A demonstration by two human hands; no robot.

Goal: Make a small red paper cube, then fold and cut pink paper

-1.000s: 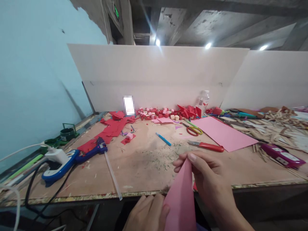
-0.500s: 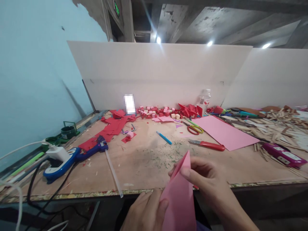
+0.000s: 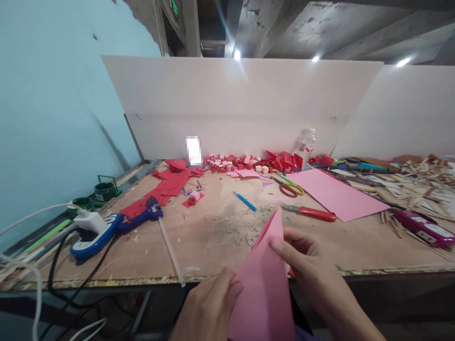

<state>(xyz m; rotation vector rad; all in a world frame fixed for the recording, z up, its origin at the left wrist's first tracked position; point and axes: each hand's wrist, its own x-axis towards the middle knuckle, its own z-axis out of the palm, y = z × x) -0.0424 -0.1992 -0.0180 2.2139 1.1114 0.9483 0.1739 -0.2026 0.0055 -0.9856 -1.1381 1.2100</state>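
Observation:
A folded sheet of pink paper [image 3: 263, 284] is held up at the table's front edge, its pointed corner upward and its layers slightly apart near the top. My left hand [image 3: 209, 305] grips the sheet's lower left side, thumb on the near face. On the upper right edge, my right hand [image 3: 305, 255] pinches the paper between thumb and fingers; some fingertips are hidden behind it. Beyond the hands lie a red-handled knife [image 3: 313, 213], a blue pen-like stick [image 3: 244, 201] and scissors [image 3: 291, 189] with red and yellow handles.
A larger pink sheet [image 3: 341, 194] lies at right, near wood strips [image 3: 419, 189] and a purple device [image 3: 423, 228]. A blue glue gun [image 3: 142, 219] and a power strip [image 3: 95, 239] with cables are at left. Red paper scraps [image 3: 167, 184], small cubes [image 3: 234, 162] and a bottle [image 3: 306, 142] stand behind.
The pink paper has come up slightly, and its face is turned more toward me. My left hand has shifted a little left and up along its edge. Both hands still hold it.

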